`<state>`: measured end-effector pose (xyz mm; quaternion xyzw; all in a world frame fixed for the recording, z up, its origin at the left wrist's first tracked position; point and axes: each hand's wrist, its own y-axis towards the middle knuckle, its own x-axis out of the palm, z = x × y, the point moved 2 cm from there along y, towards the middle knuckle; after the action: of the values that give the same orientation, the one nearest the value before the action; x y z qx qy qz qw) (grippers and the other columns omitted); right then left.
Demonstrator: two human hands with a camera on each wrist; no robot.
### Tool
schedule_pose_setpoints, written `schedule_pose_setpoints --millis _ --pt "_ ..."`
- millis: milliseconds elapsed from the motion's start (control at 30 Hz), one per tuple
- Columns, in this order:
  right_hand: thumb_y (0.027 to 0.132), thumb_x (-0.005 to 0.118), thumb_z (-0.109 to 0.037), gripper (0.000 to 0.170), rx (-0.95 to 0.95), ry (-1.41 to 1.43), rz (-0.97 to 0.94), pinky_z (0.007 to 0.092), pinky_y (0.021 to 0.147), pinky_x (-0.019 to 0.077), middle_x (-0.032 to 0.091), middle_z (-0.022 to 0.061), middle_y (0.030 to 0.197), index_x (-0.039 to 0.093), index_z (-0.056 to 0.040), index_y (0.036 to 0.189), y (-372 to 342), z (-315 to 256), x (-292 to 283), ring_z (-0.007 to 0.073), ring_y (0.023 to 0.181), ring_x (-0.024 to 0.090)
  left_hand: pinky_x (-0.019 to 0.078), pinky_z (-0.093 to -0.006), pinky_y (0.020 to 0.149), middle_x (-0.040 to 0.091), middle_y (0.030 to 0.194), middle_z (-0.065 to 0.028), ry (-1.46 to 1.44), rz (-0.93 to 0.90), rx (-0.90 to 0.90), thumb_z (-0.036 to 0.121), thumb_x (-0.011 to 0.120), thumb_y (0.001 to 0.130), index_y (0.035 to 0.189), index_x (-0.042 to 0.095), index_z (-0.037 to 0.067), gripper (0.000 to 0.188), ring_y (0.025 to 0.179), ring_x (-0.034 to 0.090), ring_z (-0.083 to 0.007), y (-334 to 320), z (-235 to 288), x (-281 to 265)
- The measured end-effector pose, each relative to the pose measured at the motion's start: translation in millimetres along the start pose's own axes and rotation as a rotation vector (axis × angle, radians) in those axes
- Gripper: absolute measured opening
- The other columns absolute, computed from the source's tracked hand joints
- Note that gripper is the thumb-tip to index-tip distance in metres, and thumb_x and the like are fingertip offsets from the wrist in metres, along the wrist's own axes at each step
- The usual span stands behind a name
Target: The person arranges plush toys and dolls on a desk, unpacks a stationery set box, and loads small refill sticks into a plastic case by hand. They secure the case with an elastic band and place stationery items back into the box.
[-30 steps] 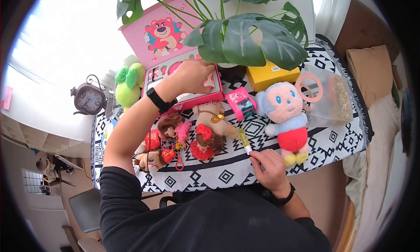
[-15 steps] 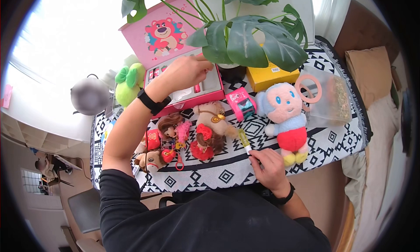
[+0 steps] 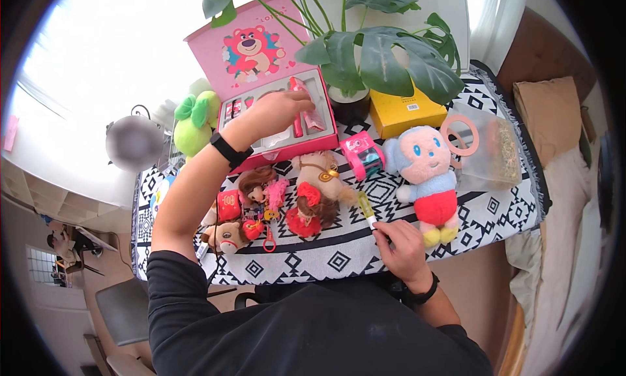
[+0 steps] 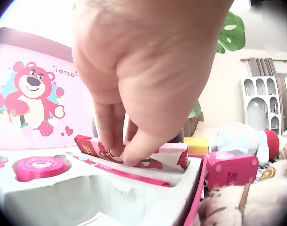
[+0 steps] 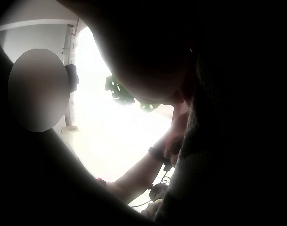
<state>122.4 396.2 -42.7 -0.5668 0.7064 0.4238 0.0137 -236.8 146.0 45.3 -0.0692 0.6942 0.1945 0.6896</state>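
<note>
My left hand reaches into an open pink gift box with a bear on its lid. In the left wrist view, its thumb and fingertips pinch a narrow pink carton lying along the right side of the grey moulded tray. Beside the carton is a slim pink stick, and a round pink compact sits farther left. Near the table's front edge, my right hand holds the white end of a small yellow-green tube. The right wrist view is mostly dark.
A potted plant overhangs the box's right side. Dolls, a plush horse, a small pink case and a blue plush toy lie on the patterned cloth. A yellow box stands behind.
My left hand rose within the box, baring the tray's right side half a second ago, then came down; the narrow carton now lies there. My right hand keeps its place. The head view shifted slightly.
</note>
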Motion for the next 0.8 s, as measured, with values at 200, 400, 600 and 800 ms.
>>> schedule_pose_setpoints --millis 200,400,600,800 --pt "0.096 0.089 0.002 0.022 0.006 -0.028 -0.010 0.0451 0.073 0.0590 0.079 0.0139 0.091 0.083 0.0010 0.117 -0.9 0.5 1.6 0.0340 0.081 0.076 0.0628 -0.0456 0.104 0.079 0.112 -0.0044 0.330 0.033 0.137 0.013 0.073 0.096 0.114 0.083 0.012 0.020 0.120 0.078 -0.0289 13.7 -5.8 6.5" --pt "0.098 0.088 0.002 0.020 0.032 -0.016 0.006 0.0445 0.072 0.0583 0.079 0.0141 0.091 0.083 0.0011 0.117 -2.3 0.8 0.2 0.0337 0.080 0.076 0.0600 -0.0446 0.107 0.079 0.111 -0.0033 0.369 0.181 0.192 0.016 0.074 0.095 0.111 0.079 0.011 0.018 0.123 0.075 -0.0260 1.5 21.8 -35.9" --pt "0.099 0.086 0.004 0.016 0.029 0.018 0.010 0.0383 0.070 0.0579 0.080 0.0131 0.090 0.083 0.0029 0.114 -2.9 -1.8 2.0 0.0279 0.075 0.075 0.0607 -0.0499 0.105 0.083 0.126 -0.0111 0.130 0.246 0.016 0.001 0.082 0.089 0.123 0.078 0.006 0.034 0.118 0.078 -0.0378 -56.1 86.7 -99.7" --pt "0.104 0.089 -0.002 0.027 0.210 0.389 -0.065 0.0318 0.077 0.0602 0.082 0.0109 0.103 0.081 0.0018 0.130 3.6 -37.9 -1.3 0.0181 0.086 0.077 0.0608 -0.0521 0.102 0.079 0.138 -0.0179 -0.369 0.198 -0.227 0.010 0.087 0.101 0.145 0.072 0.002 0.048 0.116 0.077 -0.0427 -140.6 192.1 -102.6"
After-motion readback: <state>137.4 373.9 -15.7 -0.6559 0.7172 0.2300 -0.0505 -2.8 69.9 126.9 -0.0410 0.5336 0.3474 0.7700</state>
